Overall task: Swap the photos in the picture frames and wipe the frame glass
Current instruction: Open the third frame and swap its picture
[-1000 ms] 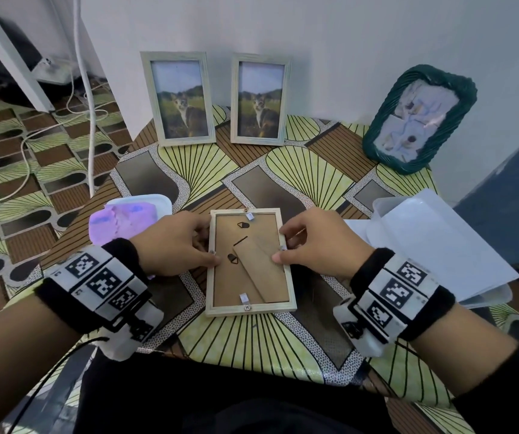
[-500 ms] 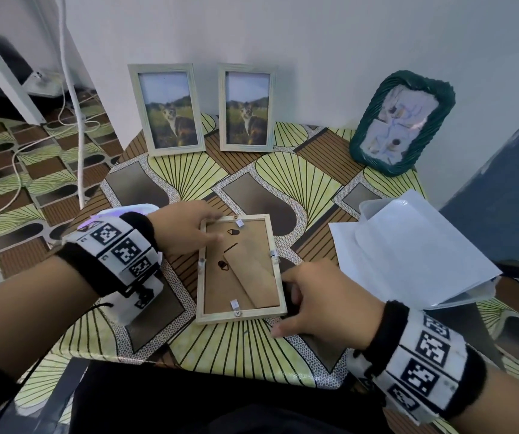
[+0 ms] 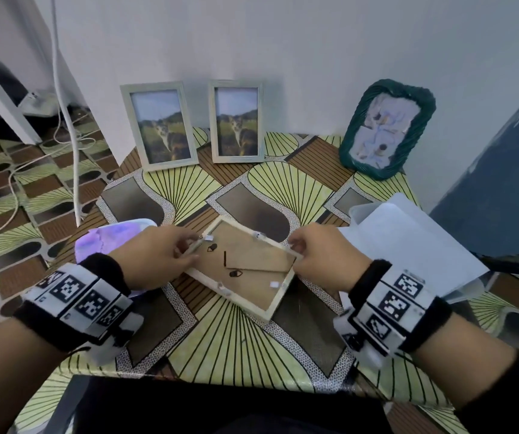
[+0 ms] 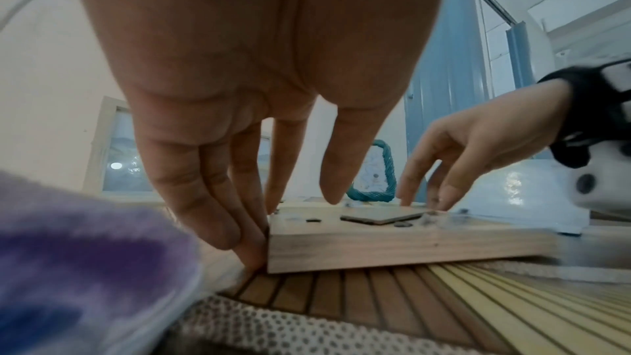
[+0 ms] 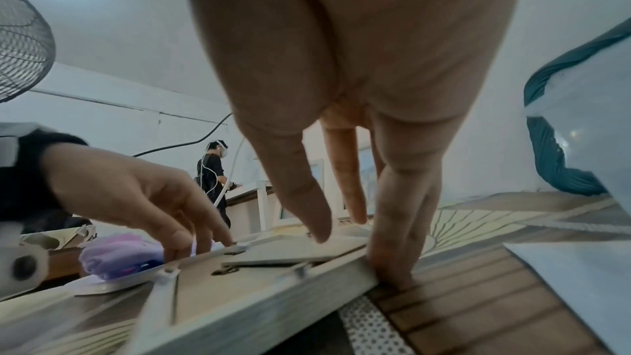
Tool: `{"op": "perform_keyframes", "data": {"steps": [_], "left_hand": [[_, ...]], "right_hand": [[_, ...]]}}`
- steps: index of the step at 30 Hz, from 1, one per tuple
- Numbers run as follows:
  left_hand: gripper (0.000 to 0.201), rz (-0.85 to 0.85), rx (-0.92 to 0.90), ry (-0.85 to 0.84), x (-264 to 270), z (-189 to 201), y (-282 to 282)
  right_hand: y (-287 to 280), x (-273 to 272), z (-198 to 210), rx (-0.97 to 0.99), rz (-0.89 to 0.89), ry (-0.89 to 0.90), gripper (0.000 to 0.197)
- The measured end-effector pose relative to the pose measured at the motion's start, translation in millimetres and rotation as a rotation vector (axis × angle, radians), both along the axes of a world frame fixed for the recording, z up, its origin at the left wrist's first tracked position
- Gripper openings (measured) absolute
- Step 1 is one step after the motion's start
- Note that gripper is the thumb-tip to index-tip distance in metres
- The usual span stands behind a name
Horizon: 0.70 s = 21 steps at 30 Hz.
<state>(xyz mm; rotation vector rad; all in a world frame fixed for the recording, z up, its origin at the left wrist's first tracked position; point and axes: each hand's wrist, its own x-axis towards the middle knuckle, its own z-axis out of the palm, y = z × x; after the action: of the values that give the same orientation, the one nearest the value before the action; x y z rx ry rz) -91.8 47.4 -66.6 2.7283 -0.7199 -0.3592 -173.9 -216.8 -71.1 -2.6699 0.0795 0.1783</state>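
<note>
Two hands on one frame, back side up. Item: left hand (image 3: 161, 252), fingers (image 4: 239, 231) held together and extended downward, tips pressed against the near-left corner of the face-down frame (image 3: 245, 264); thumb hangs free above the backing, holding nothing. Item: right hand (image 3: 323, 255), fingers (image 5: 399, 261) together and nearly straight, tips set against the far-right corner edge; thumb (image 5: 307, 207) rests on the backing board (image 3: 251, 255). Neither hand curls round the wood; both press at the rim.

Item: frame, lying skewed on the patterned table (image 3: 220, 333) between your wrists, one edge slightly lifted off the cloth in the left wrist view. Small retaining tabs (image 3: 273, 284) sit along the inner rim; the folded easel stand (image 5: 273, 261) lies flat on the board.

Handling note, as judgement: the step appears to be opening the back. Settle the frame flat first, keep one hand steadying the rim, and turn each tab aside with a fingertip before lifting the board. Pull by the stand only once all tabs are clear; the glass beneath is loose once the board comes away.

Item: purple cloth (image 3: 108, 242) in its white tray, just left of your left hand, ready for wiping. Item: two pale frames (image 3: 161, 123) with matching photos against the wall; green woven frame (image 3: 386, 126) far right. Item: white paper stack (image 3: 414, 245), beside your right hand.
</note>
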Motion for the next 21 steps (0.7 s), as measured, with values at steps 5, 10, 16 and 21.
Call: {"op": "perform_keyframes", "data": {"steps": [5,10,16,21], "left_hand": [[0.022,0.011,-0.042,0.001,-14,-2,7],[0.016,0.085,-0.155,-0.011,-31,-8,8],[0.034,0.16,-0.273,0.016,-22,-4,11],[0.038,0.157,-0.103,-0.116,3,8,-2]], "right_hand": [[5,16,4,0.099,-0.038,-0.028,0.049],[10,25,1,0.259,-0.08,-0.063,0.048],[0,27,-2,0.231,-0.169,-0.152,0.029],[-4,32,-4,0.168,-0.186,0.009,0.013]]}}
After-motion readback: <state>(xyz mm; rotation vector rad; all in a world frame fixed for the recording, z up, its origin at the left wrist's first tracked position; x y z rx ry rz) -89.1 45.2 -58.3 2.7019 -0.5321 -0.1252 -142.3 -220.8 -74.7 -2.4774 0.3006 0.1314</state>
